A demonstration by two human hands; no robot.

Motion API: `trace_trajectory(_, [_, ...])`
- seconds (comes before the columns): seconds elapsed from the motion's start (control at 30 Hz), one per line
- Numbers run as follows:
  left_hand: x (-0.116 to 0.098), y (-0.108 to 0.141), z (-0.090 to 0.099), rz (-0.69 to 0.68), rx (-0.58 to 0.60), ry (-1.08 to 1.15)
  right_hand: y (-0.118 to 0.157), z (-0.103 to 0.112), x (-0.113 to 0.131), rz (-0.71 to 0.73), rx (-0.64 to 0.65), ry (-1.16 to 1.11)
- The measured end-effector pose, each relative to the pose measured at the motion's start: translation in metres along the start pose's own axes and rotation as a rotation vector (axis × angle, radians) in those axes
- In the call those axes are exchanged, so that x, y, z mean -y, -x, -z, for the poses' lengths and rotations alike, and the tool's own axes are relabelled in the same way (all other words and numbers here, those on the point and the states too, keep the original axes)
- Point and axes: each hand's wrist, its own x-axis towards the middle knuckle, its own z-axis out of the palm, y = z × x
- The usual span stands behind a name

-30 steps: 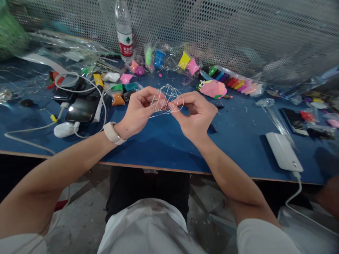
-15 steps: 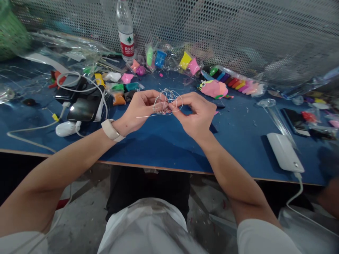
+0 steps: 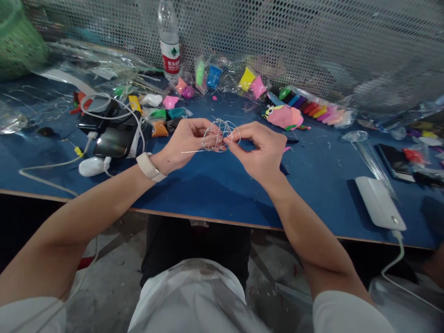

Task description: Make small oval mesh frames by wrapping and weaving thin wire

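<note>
A small silvery wire frame (image 3: 212, 135), bent into loops with twisted strands, is held up above the blue table between both hands. My left hand (image 3: 187, 141) is closed on its left side, fingers partly inside or behind the loops. One straight wire end sticks out to the left across that hand. My right hand (image 3: 258, 147) pinches the wire at the right side, thumb and forefinger together, beside a thin round loop. The fingertips of the two hands are close to each other.
Behind the hands lie bagged coloured clay (image 3: 247, 78), a pink clay figure (image 3: 284, 116) and a water bottle (image 3: 170, 51). Black devices (image 3: 113, 141) with white cables are at left. A white power bank (image 3: 379, 202) lies at right. A mesh panel (image 3: 298, 41) stands behind.
The view has shifted slightly, so the table items appear a little further right. Both hands keep their hold on the wire frame, and its loops look slightly turned.
</note>
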Motion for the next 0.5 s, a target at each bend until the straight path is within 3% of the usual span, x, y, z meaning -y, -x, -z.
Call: trace_trajectory(0.5, [0.0022,0.0024,-0.0056,0.139,-0.065,0.105,0.0014,-0.0065,0.005,-0.056,-0.063,-0.151])
